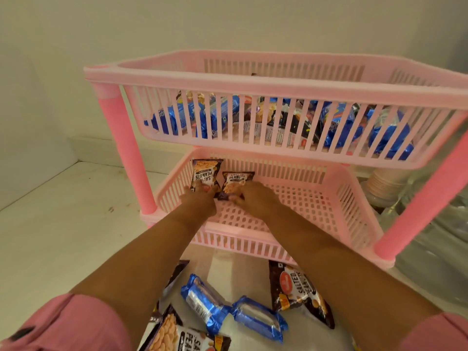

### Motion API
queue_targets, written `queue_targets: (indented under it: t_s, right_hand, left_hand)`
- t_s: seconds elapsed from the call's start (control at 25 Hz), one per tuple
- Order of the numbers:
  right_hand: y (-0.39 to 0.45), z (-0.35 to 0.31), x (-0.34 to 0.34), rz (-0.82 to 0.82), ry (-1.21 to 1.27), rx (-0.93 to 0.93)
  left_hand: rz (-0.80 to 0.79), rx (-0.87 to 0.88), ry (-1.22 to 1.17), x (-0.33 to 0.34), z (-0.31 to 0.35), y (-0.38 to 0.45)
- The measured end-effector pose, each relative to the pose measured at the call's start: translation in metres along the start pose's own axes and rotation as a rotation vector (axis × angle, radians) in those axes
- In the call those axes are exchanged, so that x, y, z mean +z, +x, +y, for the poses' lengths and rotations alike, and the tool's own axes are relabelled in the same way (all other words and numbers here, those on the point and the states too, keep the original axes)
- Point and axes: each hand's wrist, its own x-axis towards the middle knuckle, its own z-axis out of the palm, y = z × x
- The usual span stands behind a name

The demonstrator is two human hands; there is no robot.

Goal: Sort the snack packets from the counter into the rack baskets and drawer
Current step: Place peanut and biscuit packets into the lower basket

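A pink two-tier rack stands on the white counter. Its lower basket (304, 206) holds two dark salted peanut packets at the back left. My left hand (200, 198) grips the bottom of the left peanut packet (205, 173), which stands upright against the basket's back wall. My right hand (255, 196) holds the right peanut packet (236, 182) beside it. The upper basket (253, 82) is filled with several blue biscuit packs and other snacks. On the counter in front lie two blue biscuit packs (202, 300), (258, 317) and more peanut packets (296, 290), (177, 335).
The rack's bright pink posts (126, 153), (425, 206) stand at the front corners. A stack of paper cups (385, 183) and clear plastic bags (430, 236) sit to the right behind the rack. The white wall closes off the back and left.
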Motion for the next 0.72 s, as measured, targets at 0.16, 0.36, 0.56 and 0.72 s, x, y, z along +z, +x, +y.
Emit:
queue_targets:
  t_s: [0.16, 0.36, 0.56, 0.72]
  right_hand:
    - [-0.001, 0.003, 0.011, -0.253, 0.018, 0.007]
    - [-0.004, 0.005, 0.007, -0.286, 0.049, 0.023]
    - [-0.03, -0.018, -0.025, -0.059, 0.199, -0.123]
    - [-0.104, -0.047, -0.046, 0.132, 0.374, -0.307]
  left_hand:
    - [-0.072, -0.033, 0.048, 0.005, 0.0, 0.006]
    - [-0.108, 0.017, 0.03, -0.002, -0.001, -0.001]
    - [0.133, 0.158, -0.026, -0.023, -0.009, -0.037]
    - [0.318, 0.327, -0.019, -0.034, -0.023, -0.101]
